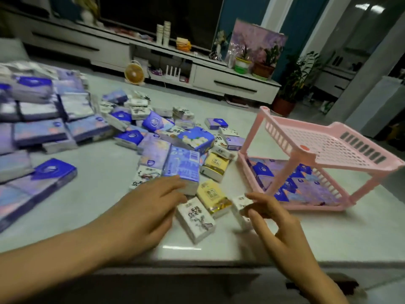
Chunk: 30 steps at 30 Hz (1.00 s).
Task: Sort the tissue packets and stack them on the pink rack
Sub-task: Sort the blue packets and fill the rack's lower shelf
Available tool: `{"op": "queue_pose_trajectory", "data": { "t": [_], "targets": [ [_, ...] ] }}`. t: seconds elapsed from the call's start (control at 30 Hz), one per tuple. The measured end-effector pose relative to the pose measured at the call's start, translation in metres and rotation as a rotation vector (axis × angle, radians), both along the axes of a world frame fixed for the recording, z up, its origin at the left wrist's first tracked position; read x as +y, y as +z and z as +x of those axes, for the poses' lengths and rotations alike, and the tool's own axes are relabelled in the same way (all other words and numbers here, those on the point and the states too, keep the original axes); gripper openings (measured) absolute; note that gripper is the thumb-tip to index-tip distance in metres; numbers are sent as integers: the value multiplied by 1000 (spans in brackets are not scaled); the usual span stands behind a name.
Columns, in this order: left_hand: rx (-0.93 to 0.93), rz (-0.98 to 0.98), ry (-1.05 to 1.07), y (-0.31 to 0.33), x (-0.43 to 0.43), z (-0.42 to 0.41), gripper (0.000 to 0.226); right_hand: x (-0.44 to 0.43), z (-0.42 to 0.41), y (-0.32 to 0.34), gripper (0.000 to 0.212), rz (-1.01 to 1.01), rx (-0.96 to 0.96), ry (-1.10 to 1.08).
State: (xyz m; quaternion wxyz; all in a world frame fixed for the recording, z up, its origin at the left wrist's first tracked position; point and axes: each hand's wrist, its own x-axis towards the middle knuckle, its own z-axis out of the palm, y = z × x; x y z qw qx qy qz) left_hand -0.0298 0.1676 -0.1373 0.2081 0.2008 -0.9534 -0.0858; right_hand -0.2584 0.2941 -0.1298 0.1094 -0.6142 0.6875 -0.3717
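Note:
A pink two-tier rack point(315, 148) stands at the right of the table. Its lower shelf holds several purple tissue packets point(306, 185); its top shelf is bare. Loose tissue packets point(166, 132) in purple, white and yellow lie heaped in the table's middle. My right hand point(274, 218) pinches a small white packet point(241, 205) near the rack's front left leg. My left hand point(149, 211) rests spread, fingertips touching a blue-purple packet point(183, 167). A white ink-print packet point(195, 218) lies between my hands, with a yellow packet point(212, 196) behind it.
Larger purple tissue packs point(41, 119) are stacked along the left of the table. The table's front edge point(197, 263) runs just below my hands. Beyond the table stand a TV cabinet point(232, 82), a small fan point(133, 72) and potted plants point(291, 84).

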Motion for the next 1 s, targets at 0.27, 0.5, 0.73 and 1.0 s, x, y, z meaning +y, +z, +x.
{"op": "queue_pose_trajectory", "data": {
  "t": [0.27, 0.5, 0.73, 1.0],
  "targets": [
    [253, 139, 285, -32, -41, 70, 42, -55, 97, 8, 33, 11, 249, 282],
    [615, 189, 486, 8, -83, 111, 31, -109, 186, -13, 68, 126, 401, 491],
    [678, 447, 751, 27, -125, 156, 29, -209, 232, -10, 91, 343, 148, 512],
    [515, 678, 653, 23, -135, 156, 19, -219, 250, -17, 63, 260, 433, 297]
  ]
}}
